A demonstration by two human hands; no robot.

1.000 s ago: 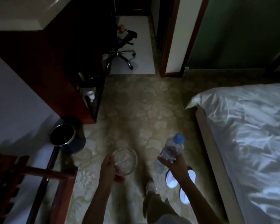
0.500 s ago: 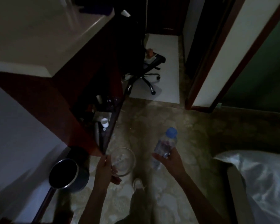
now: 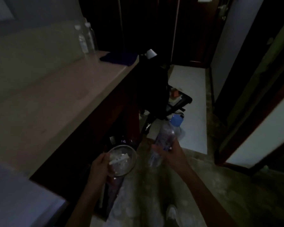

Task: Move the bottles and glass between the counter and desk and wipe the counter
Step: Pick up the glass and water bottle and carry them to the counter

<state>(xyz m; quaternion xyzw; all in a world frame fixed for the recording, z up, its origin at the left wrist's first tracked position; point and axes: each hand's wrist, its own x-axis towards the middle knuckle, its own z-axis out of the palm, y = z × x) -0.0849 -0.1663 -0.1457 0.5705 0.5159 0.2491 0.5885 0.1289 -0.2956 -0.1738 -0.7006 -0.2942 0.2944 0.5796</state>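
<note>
The room is dim. My left hand [image 3: 100, 167] grips a clear drinking glass [image 3: 122, 159] by its side, mouth facing up at me. My right hand [image 3: 171, 154] holds a clear plastic water bottle [image 3: 165, 138] with a blue cap, tilted up to the right. Both are held over the floor just right of the pale counter [image 3: 56, 102]. At the counter's far end stand two more clear bottles [image 3: 85, 38] against the wall, with a dark blue cloth [image 3: 119, 58] lying beside them.
A dark office chair [image 3: 156, 89] stands past the counter's end on a white floor mat [image 3: 189, 102]. Open shelves under the counter hold small items. A wood-framed doorway [image 3: 252, 128] is on the right. My shoe [image 3: 171, 213] shows on the patterned floor.
My view has swung up and left: the bed and the bin have left the frame, and the counter top with its bottles and cloth now fills the left. Both hands keep their hold.
</note>
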